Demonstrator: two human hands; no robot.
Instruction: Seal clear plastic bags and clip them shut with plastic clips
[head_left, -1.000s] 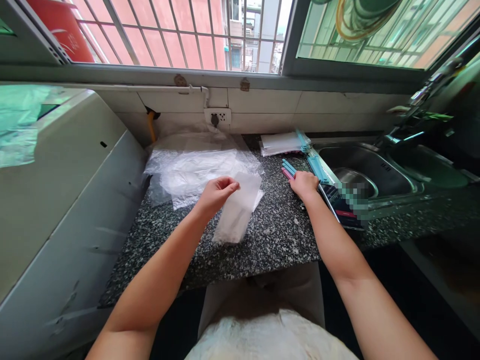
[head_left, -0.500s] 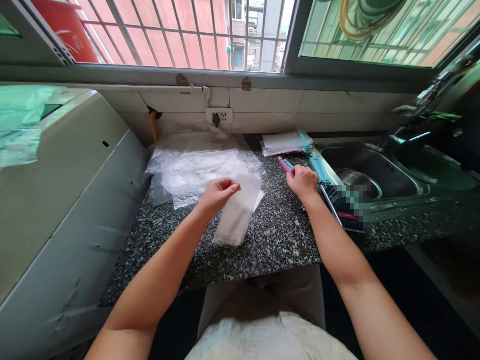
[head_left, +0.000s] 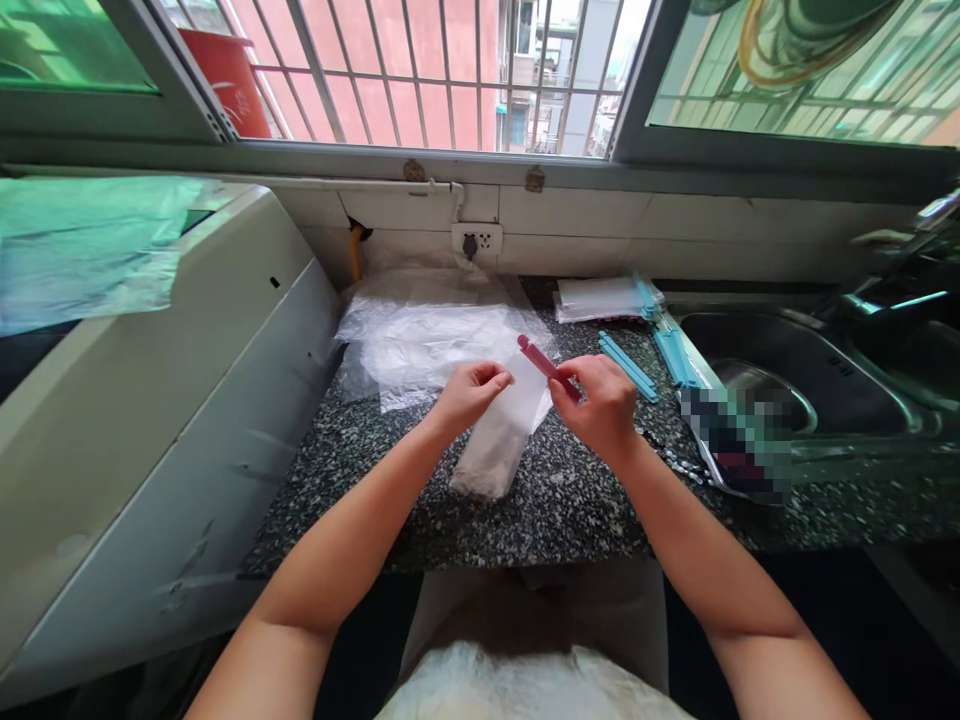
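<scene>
My left hand is closed in a pinch on the upper edge of a small clear plastic bag, which hangs at a slant with something pale at its bottom. In my right hand is a dark pink bag-sealing clip, gripped near its lower end and pointing up and left. The clip's tip is close to the bag's upper part, apart from my left fingers. Two or so light blue bag clips lie on the counter just beyond my right hand.
Loose clear plastic bags spread over the speckled counter at the back left. More blue clips and a flat clear pack lie by the sink. A blurred dark packet rests at its edge. A white appliance stands left.
My right hand has lifted the pink clip off the counter beside the blue clips and brought it left, near the bag. My left hand keeps its pinch; the view has turned left.
</scene>
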